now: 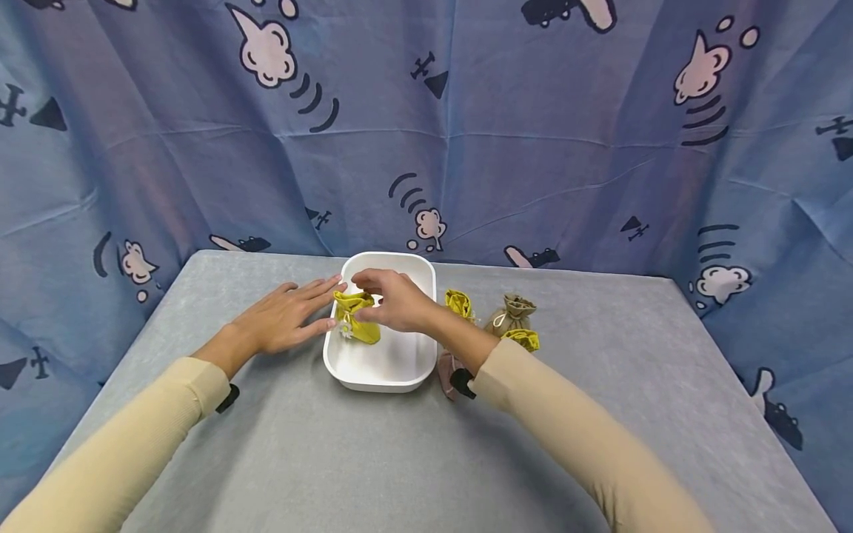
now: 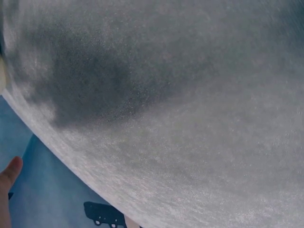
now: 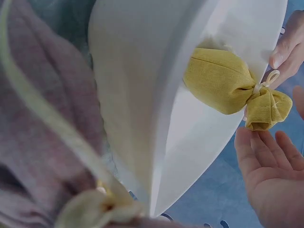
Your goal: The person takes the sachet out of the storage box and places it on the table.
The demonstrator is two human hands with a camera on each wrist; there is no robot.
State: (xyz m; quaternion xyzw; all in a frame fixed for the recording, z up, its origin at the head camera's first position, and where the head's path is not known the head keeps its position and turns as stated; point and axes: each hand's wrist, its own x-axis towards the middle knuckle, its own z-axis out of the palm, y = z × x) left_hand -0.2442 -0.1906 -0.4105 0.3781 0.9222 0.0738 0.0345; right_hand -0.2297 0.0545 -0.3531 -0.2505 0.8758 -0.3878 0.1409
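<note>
A yellow drawstring pouch (image 1: 363, 327) with a small white flower stands in the left part of a white tray (image 1: 383, 381). My right hand (image 1: 397, 302) is over the tray, thumb and fingers spread beside the pouch's gathered neck. In the right wrist view, the fingers of that hand (image 3: 273, 183) are extended by the pouch's mouth (image 3: 268, 111) and do not close round it. My left hand (image 1: 283, 318) lies flat at the tray's left rim, fingers straight. Only a finger (image 2: 10, 173) of it shows in the left wrist view.
Right of the tray are a brown pouch (image 1: 512, 314), two more yellow pouches (image 1: 458, 302) and a pink pouch (image 1: 448, 370), partly hidden by my right forearm. Grey cloth (image 1: 320, 459) covers the table. A blue patterned curtain (image 1: 506, 163) hangs behind it.
</note>
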